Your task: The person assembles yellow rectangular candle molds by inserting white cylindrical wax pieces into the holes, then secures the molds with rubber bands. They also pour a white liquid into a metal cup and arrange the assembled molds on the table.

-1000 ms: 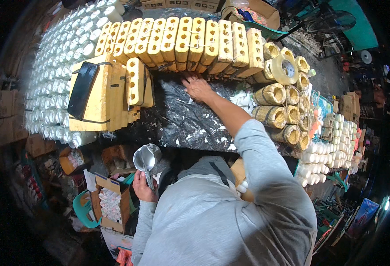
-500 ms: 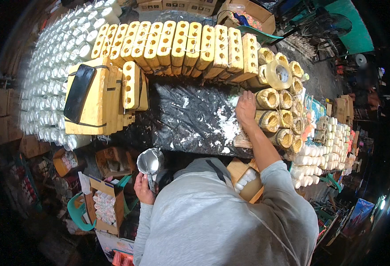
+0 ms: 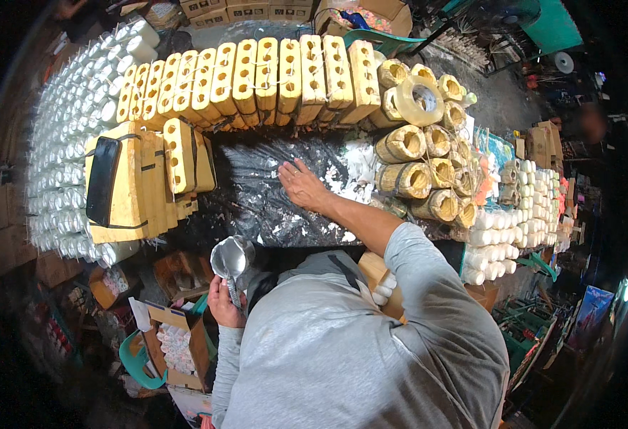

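My left hand (image 3: 226, 303) grips the handle of a metal pouring cup (image 3: 232, 256) just off the table's near edge; its inside is coated white. Fingers outstretched, my right hand (image 3: 303, 187) lies on the black plastic sheet (image 3: 246, 166) covering the table. White flaky scraps (image 3: 337, 170) are strewn on the sheet around this hand, thickest to its right. Beyond it runs a curved row of yellow blocks (image 3: 245, 75) with round holes along their tops. Yellow hollow cylinders (image 3: 402, 144) are bundled at the right, a roll of clear tape (image 3: 420, 101) resting on top.
A black phone (image 3: 103, 182) is strapped to a stack of yellow blocks (image 3: 135, 187) at the left. Rows of white cylinders (image 3: 64, 164) fill the far left, with more white pieces (image 3: 489, 236) at the right. A cardboard box (image 3: 198, 350) stands below, beside a green chair (image 3: 135, 361).
My right hand has swept left from beside the cylinders to the middle of the sheet. My left hand still holds the pouring cup. The whole view has shifted slightly.
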`<state>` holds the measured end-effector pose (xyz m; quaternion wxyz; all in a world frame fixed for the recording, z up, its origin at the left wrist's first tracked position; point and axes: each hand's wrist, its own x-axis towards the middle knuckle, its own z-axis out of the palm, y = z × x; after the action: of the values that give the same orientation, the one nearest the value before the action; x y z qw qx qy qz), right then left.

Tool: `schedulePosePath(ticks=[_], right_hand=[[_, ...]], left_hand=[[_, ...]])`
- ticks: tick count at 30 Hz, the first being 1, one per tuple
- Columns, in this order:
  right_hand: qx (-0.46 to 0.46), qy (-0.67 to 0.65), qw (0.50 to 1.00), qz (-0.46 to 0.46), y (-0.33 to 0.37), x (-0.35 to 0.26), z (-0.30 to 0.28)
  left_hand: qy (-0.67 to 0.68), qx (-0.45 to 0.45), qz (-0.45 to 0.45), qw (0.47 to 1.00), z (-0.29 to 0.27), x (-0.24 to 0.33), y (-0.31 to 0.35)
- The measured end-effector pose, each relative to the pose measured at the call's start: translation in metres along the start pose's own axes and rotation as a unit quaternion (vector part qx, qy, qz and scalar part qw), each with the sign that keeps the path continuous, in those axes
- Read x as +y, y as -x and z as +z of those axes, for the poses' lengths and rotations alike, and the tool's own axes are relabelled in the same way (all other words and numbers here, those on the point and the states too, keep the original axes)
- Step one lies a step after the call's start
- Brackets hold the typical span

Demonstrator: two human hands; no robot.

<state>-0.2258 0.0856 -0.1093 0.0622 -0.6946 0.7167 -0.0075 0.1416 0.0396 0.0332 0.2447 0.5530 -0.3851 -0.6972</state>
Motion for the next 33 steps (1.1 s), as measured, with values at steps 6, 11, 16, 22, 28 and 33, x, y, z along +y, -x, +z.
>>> schedulePosePath(ticks=[6, 11, 16, 22, 28, 33], right_hand=[[0.082, -0.009, 0.997, 0.005, -0.032, 0.011, -0.003], [-0.037, -0.083, 0.98, 0.174, 0.0, 0.062, -0.023], [-0.067, 0.176, 0.954, 0.232, 0.072, 0.084, -0.046], [-0.211, 0.055, 0.928, 0.301, 0.097, 0.089, -0.073], [0.002, -0.015, 0.969, 0.245, 0.06, 0.145, -0.055], [-0.049, 0.002, 0.971, 0.234, 0.058, 0.162, -0.05]], left_hand=[[-0.033, -0.044, 0.033, 0.998, -0.007, -0.01, 0.002], [-0.163, 0.007, 0.114, 0.98, -0.008, -0.018, 0.002], [-0.046, -0.012, 0.046, 0.998, -0.009, -0.024, 0.002], [-0.017, -0.03, 0.04, 0.999, -0.004, -0.022, -0.002], [-0.057, -0.028, 0.047, 0.997, 0.004, -0.011, -0.003], [-0.099, -0.035, 0.087, 0.991, -0.004, -0.011, -0.006]])
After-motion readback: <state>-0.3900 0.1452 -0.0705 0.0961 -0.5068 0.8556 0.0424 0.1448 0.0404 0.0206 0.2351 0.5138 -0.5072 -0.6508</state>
